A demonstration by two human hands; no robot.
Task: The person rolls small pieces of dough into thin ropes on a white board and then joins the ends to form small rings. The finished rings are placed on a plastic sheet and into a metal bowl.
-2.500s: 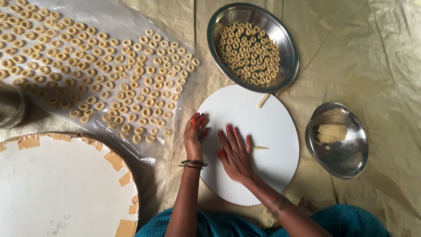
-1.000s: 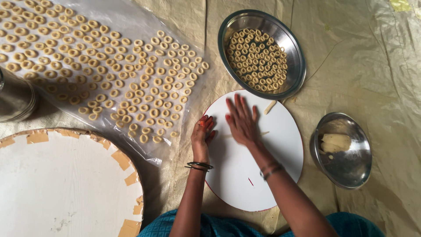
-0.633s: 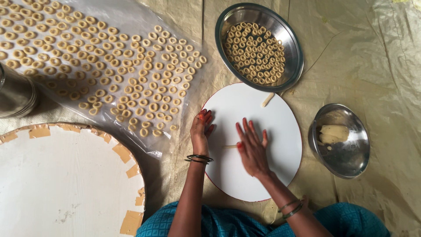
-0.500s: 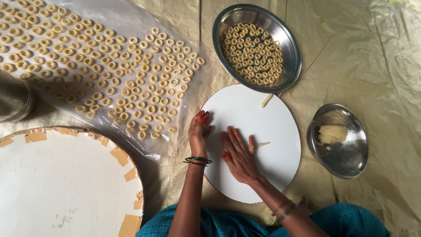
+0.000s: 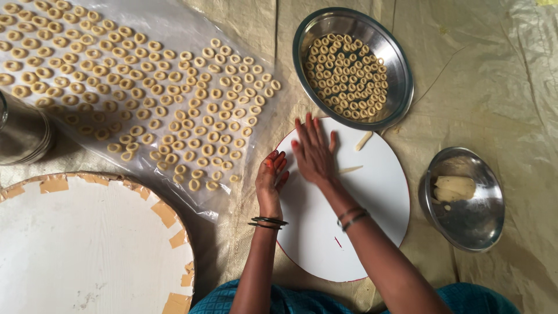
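On a beige cloth-covered floor lie a round white board [image 5: 349, 215], a clear plastic sheet [image 5: 174, 35] covered with dough rings [image 5: 145, 99], a steel plate of rings [image 5: 353, 65] and a steel bowl of dough [image 5: 465, 197]. Flat on the board, the right hand [image 5: 314, 154] presses with fingers spread over a thin dough strand [image 5: 350, 170]; the left hand [image 5: 272, 174] rests at the board's edge, fingers together. Against half a second ago, the right hand has slid up the board toward the plate.
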